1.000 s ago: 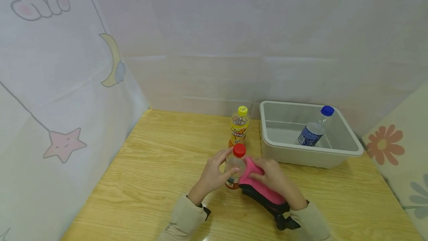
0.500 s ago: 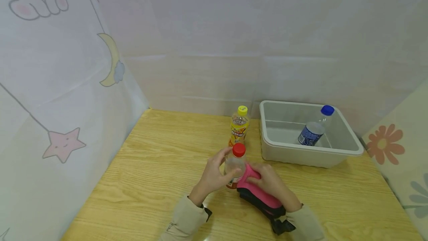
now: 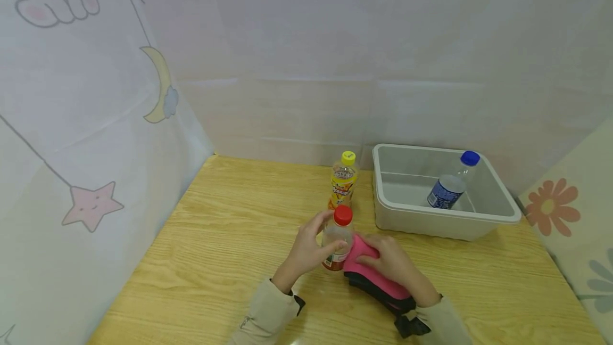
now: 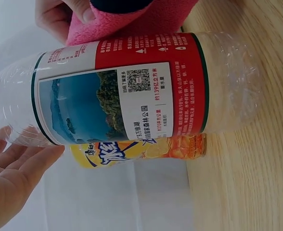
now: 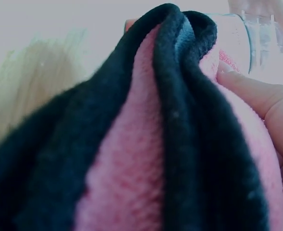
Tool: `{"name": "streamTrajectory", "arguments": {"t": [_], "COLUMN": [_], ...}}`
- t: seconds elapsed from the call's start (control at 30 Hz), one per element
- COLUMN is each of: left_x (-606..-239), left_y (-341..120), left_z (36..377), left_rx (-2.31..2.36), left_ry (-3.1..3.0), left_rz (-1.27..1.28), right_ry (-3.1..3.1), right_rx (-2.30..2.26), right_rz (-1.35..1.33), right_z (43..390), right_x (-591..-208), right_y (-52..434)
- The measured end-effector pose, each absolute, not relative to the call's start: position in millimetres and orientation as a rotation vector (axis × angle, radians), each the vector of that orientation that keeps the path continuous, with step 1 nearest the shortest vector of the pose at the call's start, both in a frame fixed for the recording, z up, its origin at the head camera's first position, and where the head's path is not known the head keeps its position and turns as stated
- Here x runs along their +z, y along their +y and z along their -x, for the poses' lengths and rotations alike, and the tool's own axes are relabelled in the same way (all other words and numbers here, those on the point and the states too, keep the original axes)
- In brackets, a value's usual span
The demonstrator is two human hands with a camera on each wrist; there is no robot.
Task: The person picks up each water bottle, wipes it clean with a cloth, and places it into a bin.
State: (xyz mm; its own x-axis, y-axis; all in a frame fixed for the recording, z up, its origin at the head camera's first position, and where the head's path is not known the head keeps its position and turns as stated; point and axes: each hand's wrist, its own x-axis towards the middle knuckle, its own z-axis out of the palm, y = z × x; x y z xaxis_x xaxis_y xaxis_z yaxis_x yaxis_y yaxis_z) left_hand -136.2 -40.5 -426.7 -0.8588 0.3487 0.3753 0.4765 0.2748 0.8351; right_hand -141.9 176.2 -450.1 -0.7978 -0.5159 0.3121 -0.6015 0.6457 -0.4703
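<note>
Left hand (image 3: 306,249) curls round the clear red-capped bottle (image 3: 337,238), upright on the table (image 3: 215,260) w/ the yellow-capped bottle (image 3: 342,182) just behind, while our right hand (image 3: 390,262) pinches the pink-and-black cloth (image 3: 371,270) vs its side. We'd judge it best to steady the neck, pressing the cloth flat. Count: 3 bottles, incl. 1 blue-capped bottle (image 3: 447,188) in the grey tub (image 3: 445,222); 1 cloth, 1 tub.

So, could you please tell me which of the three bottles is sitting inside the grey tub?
The blue-capped bottle, leaning in the grey tub. The yellow-capped bottle and the red-capped bottle stand on the table.
</note>
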Motion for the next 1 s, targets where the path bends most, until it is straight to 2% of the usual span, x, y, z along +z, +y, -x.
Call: {"name": "streamTrajectory", "arguments": {"t": [0.3, 0.73, 1.0], "left_x": [-425, -425, -426], "left_y": [-43, -47, -49], "left_z": [137, 136, 136], "left_rx": [-1.499, -1.625, -1.614], "left_ry": [-2.378, -2.38, -2.354], "left_rz": [0.834, 0.702, 0.732], "right_ry": [-2.614, -2.505, -2.509], "right_rx": [0.834, 0.713, 0.681], "right_rz": [-0.924, -0.956, -0.998], "right_z": [143, 143, 145], "right_x": [-433, -395, -380], "right_y": [183, 190, 189]}}
